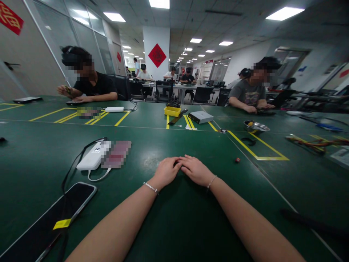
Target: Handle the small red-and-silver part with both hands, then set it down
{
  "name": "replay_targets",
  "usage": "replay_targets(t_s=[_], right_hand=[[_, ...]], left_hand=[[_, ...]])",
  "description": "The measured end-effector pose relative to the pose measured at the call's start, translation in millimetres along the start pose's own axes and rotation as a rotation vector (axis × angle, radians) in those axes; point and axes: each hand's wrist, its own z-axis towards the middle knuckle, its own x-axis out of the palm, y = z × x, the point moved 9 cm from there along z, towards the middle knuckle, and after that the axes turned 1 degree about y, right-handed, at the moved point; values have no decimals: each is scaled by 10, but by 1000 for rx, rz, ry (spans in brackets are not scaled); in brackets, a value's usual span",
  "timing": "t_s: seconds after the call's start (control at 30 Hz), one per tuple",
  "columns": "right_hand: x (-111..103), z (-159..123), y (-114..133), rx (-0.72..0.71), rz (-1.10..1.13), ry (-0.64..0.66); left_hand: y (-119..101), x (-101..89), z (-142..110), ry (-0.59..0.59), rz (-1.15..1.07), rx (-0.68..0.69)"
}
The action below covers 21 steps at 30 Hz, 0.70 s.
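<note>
My left hand (168,170) and my right hand (196,170) meet at the fingertips, low over the green tabletop (188,225). The fingers of each hand are bent and held close together. A small dark spot shows between them; whether it is an object or a shadow, I cannot make out. Left of my hands lie a white power bank (94,156) with a short white cable (99,179) and a blurred-out flat item (116,154). Nearer to me on that side is a large dark-screened phone or tablet (51,222), with a black strap across it.
Farther back are a yellow bin (172,111), a grey box (201,116) and a metal bowl (255,126). A small red piece (237,160) lies to the right, near bundled wires (313,145). Co-workers sit across at left (94,85) and right (251,91).
</note>
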Motion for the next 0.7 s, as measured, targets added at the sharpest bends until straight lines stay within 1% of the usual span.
replay_targets(t_s=[0.03,0.1,0.13,0.2,0.27,0.33,0.4,0.47,0.7], right_hand=[[-96,-25,-160,64,-48,-34],[-330,-154,-601,279,-163,-134],[-444,-266,-847,402,-212,-187],[-591,-542,-1307,612,-273,-248],[-615,-823,-1710,790,-293,-230],[-560,-1038,-2005,915,-275,-168],[-494,-1144,-2166,973,-248,-116],[-465,-1168,-2224,993,-243,-100],[-445,-1144,-2223,1012,-245,-83]], left_hand=[[-1,0,-4,6,11,-3],[10,10,-11,25,24,-16],[18,14,-14,33,27,-23],[27,20,-18,44,33,-27],[21,22,-22,48,40,-14],[14,25,-25,53,50,-2],[12,28,-26,59,59,1],[10,30,-25,65,69,2],[-21,33,-28,78,84,22]])
